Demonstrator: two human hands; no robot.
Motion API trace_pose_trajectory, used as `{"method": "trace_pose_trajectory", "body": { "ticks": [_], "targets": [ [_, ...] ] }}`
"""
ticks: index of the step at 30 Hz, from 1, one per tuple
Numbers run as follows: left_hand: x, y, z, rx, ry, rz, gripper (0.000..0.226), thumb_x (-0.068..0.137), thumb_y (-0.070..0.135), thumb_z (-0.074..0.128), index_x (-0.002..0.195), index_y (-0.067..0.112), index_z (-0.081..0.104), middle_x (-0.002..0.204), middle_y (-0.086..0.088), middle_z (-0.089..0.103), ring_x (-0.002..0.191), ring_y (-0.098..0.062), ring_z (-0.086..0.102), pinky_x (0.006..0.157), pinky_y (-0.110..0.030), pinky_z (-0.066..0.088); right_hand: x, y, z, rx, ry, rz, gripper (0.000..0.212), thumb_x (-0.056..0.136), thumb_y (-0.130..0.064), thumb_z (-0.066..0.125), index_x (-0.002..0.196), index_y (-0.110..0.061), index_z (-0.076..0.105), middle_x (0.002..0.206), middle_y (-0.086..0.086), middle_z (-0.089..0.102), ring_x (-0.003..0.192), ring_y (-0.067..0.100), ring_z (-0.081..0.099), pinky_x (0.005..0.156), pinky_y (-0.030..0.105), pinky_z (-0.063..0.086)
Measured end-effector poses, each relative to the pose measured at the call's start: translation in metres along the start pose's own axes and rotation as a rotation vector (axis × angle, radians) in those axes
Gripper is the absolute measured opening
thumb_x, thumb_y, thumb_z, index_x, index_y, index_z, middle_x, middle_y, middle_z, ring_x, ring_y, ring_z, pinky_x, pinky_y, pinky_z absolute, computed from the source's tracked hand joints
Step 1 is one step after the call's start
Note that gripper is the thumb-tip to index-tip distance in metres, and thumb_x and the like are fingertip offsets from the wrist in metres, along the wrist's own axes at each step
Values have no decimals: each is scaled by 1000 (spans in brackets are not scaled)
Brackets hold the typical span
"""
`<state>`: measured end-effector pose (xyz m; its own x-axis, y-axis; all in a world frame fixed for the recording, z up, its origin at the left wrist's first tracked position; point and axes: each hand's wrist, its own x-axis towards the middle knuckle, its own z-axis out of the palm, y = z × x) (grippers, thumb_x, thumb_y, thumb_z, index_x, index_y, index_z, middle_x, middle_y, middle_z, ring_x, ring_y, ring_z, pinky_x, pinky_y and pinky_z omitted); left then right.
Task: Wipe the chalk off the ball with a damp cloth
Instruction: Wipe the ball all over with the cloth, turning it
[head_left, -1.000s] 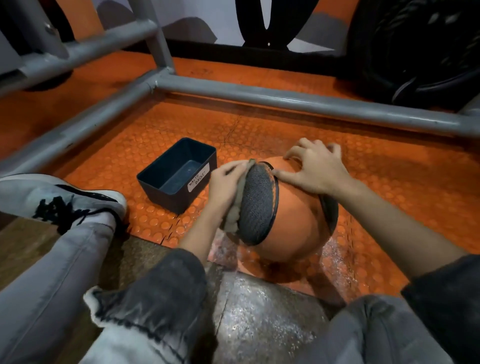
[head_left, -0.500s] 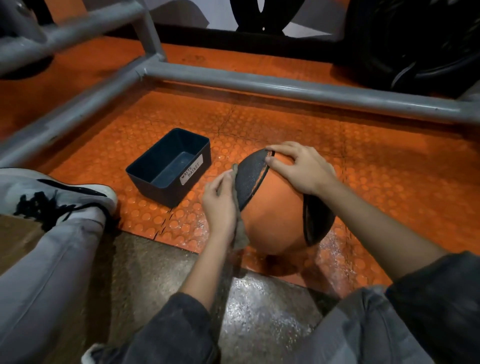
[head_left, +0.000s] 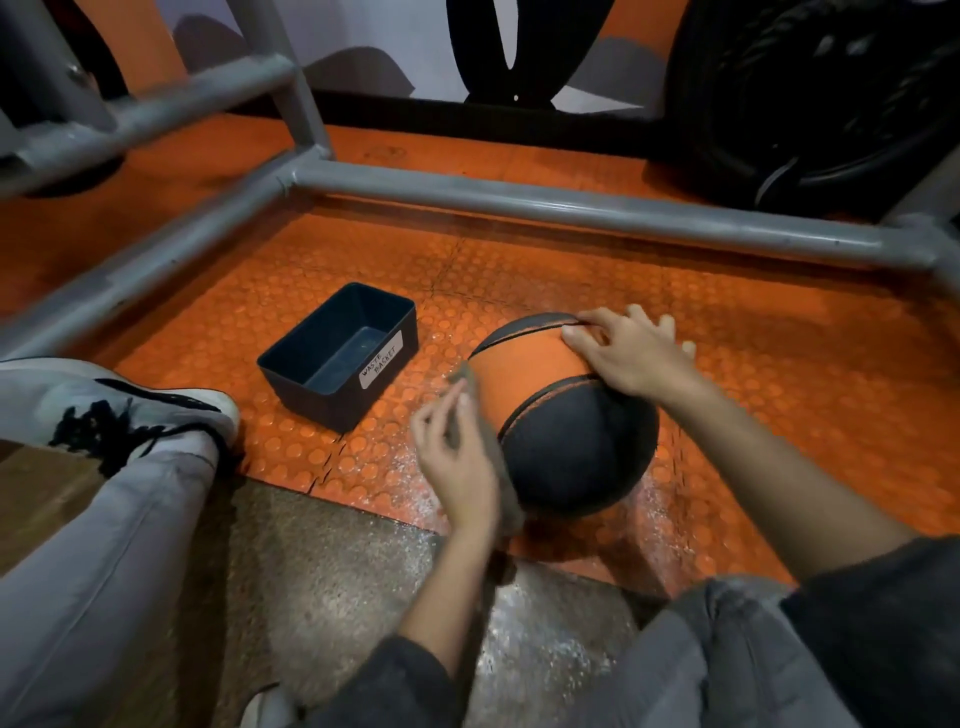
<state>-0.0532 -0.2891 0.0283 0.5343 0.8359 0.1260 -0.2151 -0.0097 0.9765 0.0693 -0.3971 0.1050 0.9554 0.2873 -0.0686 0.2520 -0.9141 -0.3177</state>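
Note:
An orange and black ball (head_left: 561, 415) sits on the orange studded floor mat (head_left: 753, 364). My right hand (head_left: 628, 353) rests on its top, fingers spread over the orange panel and a black seam. My left hand (head_left: 457, 452) presses a grey-brown cloth (head_left: 498, 467) flat against the ball's left side. Most of the cloth is hidden between my palm and the ball. White chalk dust speckles the mat around the ball's base.
A dark bin (head_left: 340, 356) labelled "waste basket" stands just left of the ball. A grey metal tube frame (head_left: 571, 205) runs behind and to the left. My knees and a white shoe (head_left: 114, 405) lie at the left. Large black tyres (head_left: 810, 93) stand at the back right.
The ball has been rolled under my right hand, so its black panel now faces me. My left hand with the cloth has slid down the ball's left side.

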Motion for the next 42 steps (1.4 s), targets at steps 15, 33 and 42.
{"method": "trace_pose_trajectory", "body": {
  "ticks": [15, 33, 42],
  "targets": [
    [88, -5, 16, 311, -343, -97, 17, 94, 24, 55, 103, 21, 70, 111, 3, 61, 94, 0, 54, 77, -9, 37, 34, 28, 16, 432, -139, -478, 24, 93, -49, 48, 114, -60, 45, 144, -5, 44, 136, 11, 34, 117, 43, 19],
    [-59, -1, 2, 250, -272, 288, 24, 91, 32, 51, 104, 24, 69, 96, 11, 55, 95, -10, 52, 88, -22, 41, -24, -8, 31, 361, 134, 195, 51, 93, -62, 29, 136, -36, 39, 145, -1, 31, 133, 37, 24, 105, 62, 23],
    [59, 7, -11, 254, -279, -131, 27, 97, 20, 51, 116, 8, 65, 122, -6, 61, 114, -16, 54, 98, -23, 40, -3, 36, -32, -40, -211, -409, 79, 67, -74, 50, 139, -45, 35, 152, -2, 25, 140, 30, 21, 111, 49, 21]
  ]
}}
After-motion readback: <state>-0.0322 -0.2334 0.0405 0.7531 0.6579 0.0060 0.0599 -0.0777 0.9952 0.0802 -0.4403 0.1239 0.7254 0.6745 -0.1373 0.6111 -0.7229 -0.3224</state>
